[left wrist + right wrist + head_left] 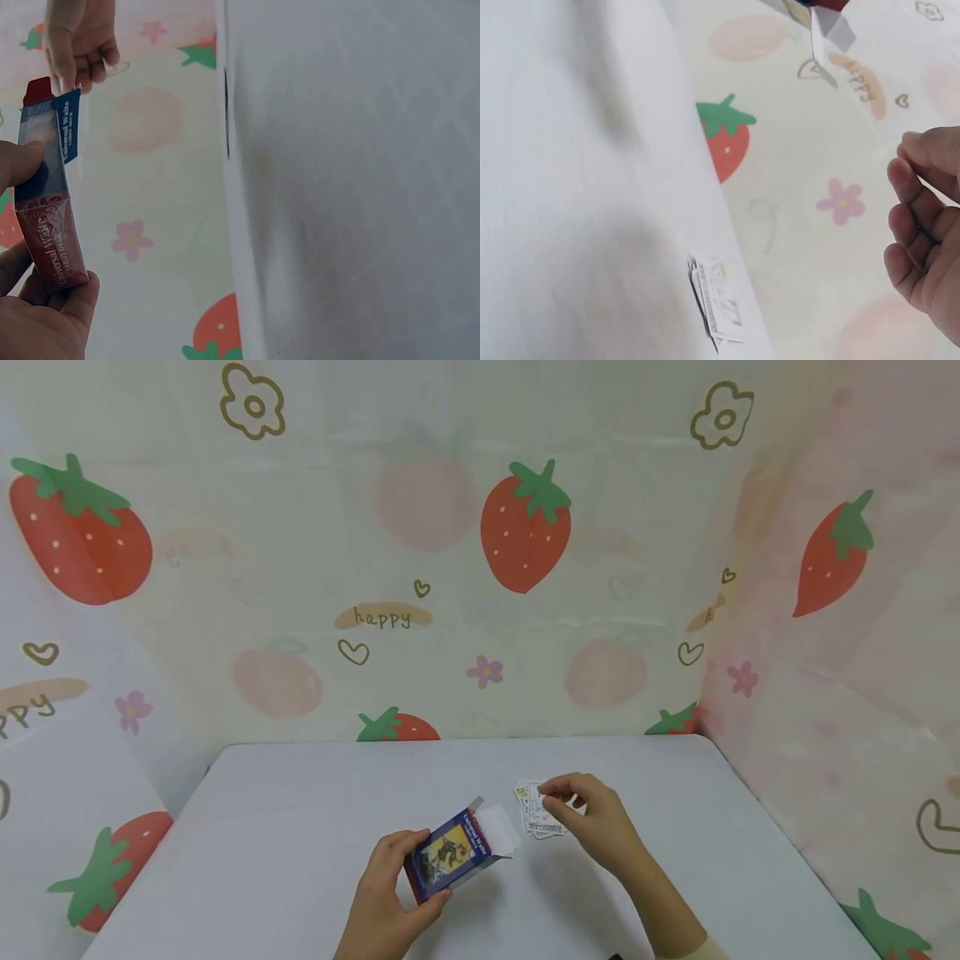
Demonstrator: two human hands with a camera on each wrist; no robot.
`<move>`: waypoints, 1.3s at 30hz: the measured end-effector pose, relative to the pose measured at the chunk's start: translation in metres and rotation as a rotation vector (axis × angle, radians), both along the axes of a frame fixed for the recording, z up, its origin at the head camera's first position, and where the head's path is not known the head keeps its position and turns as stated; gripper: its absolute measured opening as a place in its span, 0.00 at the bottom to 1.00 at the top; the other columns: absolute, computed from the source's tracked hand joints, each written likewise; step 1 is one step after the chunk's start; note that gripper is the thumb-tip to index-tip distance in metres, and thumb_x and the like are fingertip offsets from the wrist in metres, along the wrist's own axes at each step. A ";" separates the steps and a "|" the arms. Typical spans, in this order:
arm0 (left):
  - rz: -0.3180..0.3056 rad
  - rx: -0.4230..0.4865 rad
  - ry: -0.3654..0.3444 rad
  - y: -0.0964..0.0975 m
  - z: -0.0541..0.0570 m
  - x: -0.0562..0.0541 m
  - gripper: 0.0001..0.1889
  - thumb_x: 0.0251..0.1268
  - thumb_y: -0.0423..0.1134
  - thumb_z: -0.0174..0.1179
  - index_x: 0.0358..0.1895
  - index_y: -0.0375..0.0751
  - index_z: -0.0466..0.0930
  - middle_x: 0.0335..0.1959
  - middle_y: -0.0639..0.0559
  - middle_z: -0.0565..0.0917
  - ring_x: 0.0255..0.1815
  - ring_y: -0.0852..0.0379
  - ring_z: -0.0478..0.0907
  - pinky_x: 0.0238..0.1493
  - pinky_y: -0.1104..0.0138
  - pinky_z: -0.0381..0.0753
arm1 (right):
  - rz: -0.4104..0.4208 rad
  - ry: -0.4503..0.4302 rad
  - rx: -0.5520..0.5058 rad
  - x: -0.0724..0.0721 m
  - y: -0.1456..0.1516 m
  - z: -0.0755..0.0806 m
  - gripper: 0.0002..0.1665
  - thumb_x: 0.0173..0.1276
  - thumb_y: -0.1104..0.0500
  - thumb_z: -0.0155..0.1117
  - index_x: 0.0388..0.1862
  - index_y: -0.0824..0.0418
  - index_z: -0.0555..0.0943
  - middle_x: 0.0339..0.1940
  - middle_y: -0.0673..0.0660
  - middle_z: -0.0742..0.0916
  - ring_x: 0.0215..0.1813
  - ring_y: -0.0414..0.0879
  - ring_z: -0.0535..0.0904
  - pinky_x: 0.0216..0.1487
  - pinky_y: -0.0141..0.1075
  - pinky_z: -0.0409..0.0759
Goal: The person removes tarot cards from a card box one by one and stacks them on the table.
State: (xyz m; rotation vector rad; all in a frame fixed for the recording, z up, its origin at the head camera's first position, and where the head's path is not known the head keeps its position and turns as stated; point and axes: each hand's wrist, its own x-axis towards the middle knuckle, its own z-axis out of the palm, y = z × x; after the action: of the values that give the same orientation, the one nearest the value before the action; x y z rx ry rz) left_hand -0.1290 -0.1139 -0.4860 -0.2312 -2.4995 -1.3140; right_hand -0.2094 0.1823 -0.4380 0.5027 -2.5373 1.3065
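Observation:
My left hand [384, 893] grips a dark blue and red card box [447, 855] with a yellow picture and the words "Universal Waite" on its front. The box is tilted, and its flap [497, 828] stands open towards the right. In the left wrist view, thumb and fingers clasp the box [51, 232] from both sides. My right hand [594, 820] hovers in the air, fingers loosely bent, with nothing seen between them. Beyond its fingertips a small, uneven stack of cards [534, 810] lies on the table. The right wrist view shows those cards [724, 304] below the hand [934, 225].
A white-covered table [300, 810] spreads under both hands. Around it hang curtains [465, 677] printed with strawberries, flowers and "happy". A small dark object [616, 957] peeks in at the bottom edge of the head view.

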 end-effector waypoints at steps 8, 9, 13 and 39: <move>0.000 -0.008 -0.005 0.000 -0.001 0.001 0.40 0.47 0.41 0.82 0.67 0.56 0.74 0.62 0.61 0.74 0.58 0.63 0.73 0.61 0.58 0.81 | 0.022 0.007 -0.023 0.011 -0.006 0.003 0.06 0.70 0.57 0.71 0.44 0.47 0.87 0.39 0.42 0.86 0.45 0.40 0.78 0.52 0.42 0.79; 0.000 -0.008 -0.004 0.000 -0.001 0.001 0.40 0.47 0.40 0.82 0.67 0.56 0.75 0.61 0.61 0.74 0.58 0.63 0.73 0.60 0.58 0.81 | 0.024 0.006 -0.025 0.012 -0.007 0.004 0.06 0.70 0.57 0.71 0.44 0.48 0.87 0.39 0.42 0.86 0.45 0.40 0.78 0.52 0.42 0.79; -0.002 -0.002 -0.010 0.000 -0.001 0.001 0.39 0.47 0.40 0.82 0.66 0.56 0.75 0.62 0.60 0.74 0.58 0.62 0.73 0.60 0.58 0.81 | 0.038 0.029 -0.027 0.015 -0.009 0.006 0.07 0.69 0.57 0.72 0.45 0.49 0.88 0.39 0.41 0.86 0.45 0.39 0.78 0.52 0.43 0.79; 0.007 -0.006 0.056 -0.002 0.000 0.001 0.40 0.45 0.42 0.84 0.66 0.56 0.76 0.60 0.62 0.74 0.56 0.63 0.73 0.57 0.61 0.83 | 0.093 -0.024 -0.011 0.031 -0.034 0.008 0.08 0.66 0.56 0.75 0.43 0.44 0.88 0.39 0.38 0.86 0.45 0.38 0.80 0.49 0.42 0.80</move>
State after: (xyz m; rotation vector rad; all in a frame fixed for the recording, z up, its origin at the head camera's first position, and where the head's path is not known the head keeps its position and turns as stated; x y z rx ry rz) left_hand -0.1283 -0.1155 -0.4861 -0.2571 -2.4561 -1.2798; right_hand -0.1785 0.1484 -0.4302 0.6124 -2.5528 1.3655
